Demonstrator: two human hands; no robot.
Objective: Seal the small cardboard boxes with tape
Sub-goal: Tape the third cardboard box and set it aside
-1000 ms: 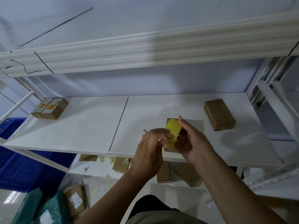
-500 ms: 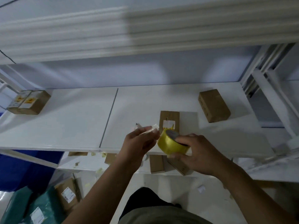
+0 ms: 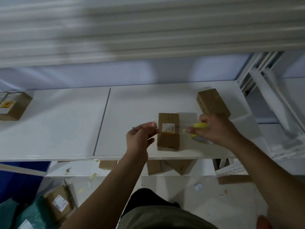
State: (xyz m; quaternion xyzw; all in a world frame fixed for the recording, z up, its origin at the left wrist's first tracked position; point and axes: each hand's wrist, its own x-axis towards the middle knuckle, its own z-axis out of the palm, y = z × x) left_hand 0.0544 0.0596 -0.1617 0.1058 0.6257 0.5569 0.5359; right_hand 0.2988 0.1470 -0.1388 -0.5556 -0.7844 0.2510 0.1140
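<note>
A small brown cardboard box (image 3: 168, 139) with a white label lies on the white shelf (image 3: 132, 104), near its front edge. My left hand (image 3: 140, 138) is just left of the box and pinches the free end of a clear tape strip. My right hand (image 3: 216, 129) is just right of the box and grips a yellow tape roll (image 3: 198, 128). The clear strip stretches between my hands, across the box's top at the label. A second brown box (image 3: 212, 103) stands behind my right hand.
A labelled box (image 3: 13, 105) sits at the shelf's far left. An upper shelf (image 3: 148, 30) hangs overhead. White uprights (image 3: 272, 96) stand at the right. Several boxes (image 3: 155, 166) lie on the lower shelf, and parcels (image 3: 57, 202) lie on the floor.
My hands have moved apart, the right carrying the roll to the right of the box and the left going left, so the tape strip has been drawn out across the box.
</note>
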